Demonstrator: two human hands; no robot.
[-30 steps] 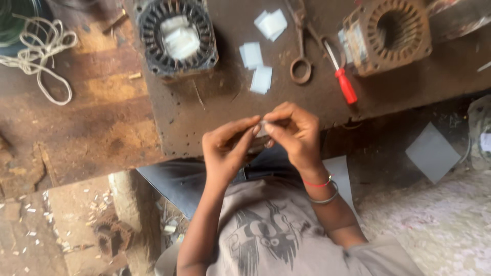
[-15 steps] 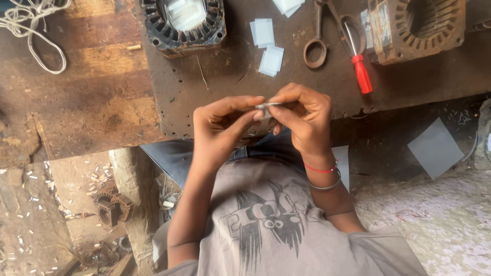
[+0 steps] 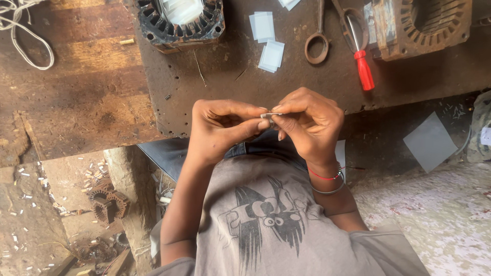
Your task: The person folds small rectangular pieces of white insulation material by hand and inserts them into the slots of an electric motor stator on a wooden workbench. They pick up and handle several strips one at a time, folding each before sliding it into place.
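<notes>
Shirt: a grey T-shirt (image 3: 286, 225) with a black graphic fills the bottom of the head view, soft and creased, with blue denim (image 3: 163, 158) showing above it at the lap.

Left hand: the left hand (image 3: 220, 130) is curled, thumb and forefinger pinched on one end of a small pale folded strip (image 3: 267, 116).

Right hand: the right hand (image 3: 309, 125) pinches the other end of the same strip, fingers bent close; a thin red thread and a metal bangle (image 3: 327, 189) ring the wrist.

Strip: small, flat and whitish, held between both hands just over the near edge of the bench; its material cannot be told.

Bench: a dark, rusty metal plate (image 3: 215, 87), pitted and dotted with small holes, lies over worn brown planks (image 3: 76, 92).

Paper pieces: pale rectangular slips (image 3: 271, 55) lie flat on the plate beyond the hands, a second pair (image 3: 263, 26) farther up.

Tools: old rusted scissors (image 3: 318, 46) and a screwdriver with a red handle (image 3: 364, 69) lie side by side, right of the slips.

Stators: a round, slotted black stator core (image 3: 181, 25) sits at the far left of the plate with pale sheets inside; a rust-brown one (image 3: 424, 25) stands far right.

Cord: white cord (image 3: 28, 36) loops on the planks, top left.

Floor: a grey sheet (image 3: 429, 143) lies at right; scrap metal (image 3: 107, 202) and pale offcuts litter the dirt at left.
</notes>
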